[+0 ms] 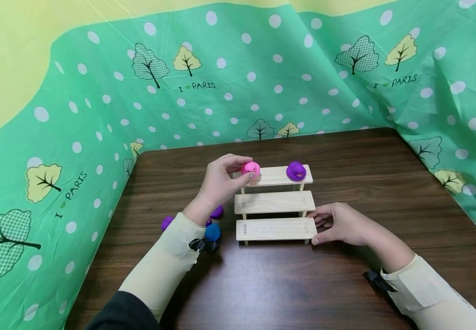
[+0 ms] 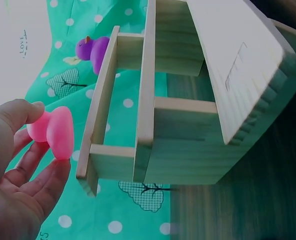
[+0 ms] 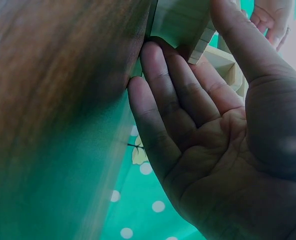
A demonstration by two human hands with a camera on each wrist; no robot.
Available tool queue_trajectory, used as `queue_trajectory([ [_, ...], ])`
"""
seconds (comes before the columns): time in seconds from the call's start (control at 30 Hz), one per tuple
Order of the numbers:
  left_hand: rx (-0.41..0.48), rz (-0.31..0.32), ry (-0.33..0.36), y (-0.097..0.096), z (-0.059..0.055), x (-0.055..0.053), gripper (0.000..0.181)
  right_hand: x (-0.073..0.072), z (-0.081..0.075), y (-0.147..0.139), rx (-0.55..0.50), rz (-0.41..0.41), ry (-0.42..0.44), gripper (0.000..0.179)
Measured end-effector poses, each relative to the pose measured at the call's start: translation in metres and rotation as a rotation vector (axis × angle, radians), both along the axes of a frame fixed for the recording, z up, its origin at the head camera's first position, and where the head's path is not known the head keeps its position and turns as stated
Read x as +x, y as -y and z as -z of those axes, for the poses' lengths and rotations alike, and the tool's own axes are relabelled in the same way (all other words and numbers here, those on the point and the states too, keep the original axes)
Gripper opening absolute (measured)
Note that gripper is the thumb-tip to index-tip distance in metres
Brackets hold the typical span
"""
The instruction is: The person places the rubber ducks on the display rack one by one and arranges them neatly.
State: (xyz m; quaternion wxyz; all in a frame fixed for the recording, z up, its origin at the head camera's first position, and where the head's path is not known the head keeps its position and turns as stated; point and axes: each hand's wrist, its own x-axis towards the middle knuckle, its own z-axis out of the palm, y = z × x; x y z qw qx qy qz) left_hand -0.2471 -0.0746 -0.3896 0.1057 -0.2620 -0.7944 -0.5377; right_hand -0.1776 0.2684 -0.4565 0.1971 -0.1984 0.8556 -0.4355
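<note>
A pink rubber duck (image 1: 250, 169) is pinched between the thumb and fingertips of my left hand (image 1: 223, 178), at the left end of the top step of a three-step wooden shelf (image 1: 275, 202). In the left wrist view the duck (image 2: 60, 132) is beside the edge of the top board. A purple duck (image 1: 296, 171) sits near the right end of that step. My right hand (image 1: 347, 224) is at the shelf's lower right end, its thumb tip by the front corner of the bottom step. The right wrist view shows its fingers (image 3: 180, 95) nearly straight against the shelf's end.
On the dark wooden table (image 1: 279, 284), left of the shelf, lie a blue toy (image 1: 212, 232) and several purple ones (image 1: 166, 223), partly hidden by my left forearm. A green dotted cloth (image 1: 229, 101) hangs behind and along both sides.
</note>
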Motion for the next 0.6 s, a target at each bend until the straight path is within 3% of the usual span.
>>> queue_trajectory([
  [0.17,0.009,0.027,-0.015,-0.008,0.002,-0.002,0.032,0.0,-0.001,0.0,0.004,0.001,-0.001,0.057],
  [0.47,-0.018,0.038,0.037,-0.022,0.006,-0.003,0.031,-0.001,0.0,0.0,0.007,0.001,-0.001,0.059],
  [0.6,-0.046,0.052,0.025,-0.028,0.006,-0.003,0.031,-0.001,0.0,-0.001,0.014,0.001,-0.004,0.059],
])
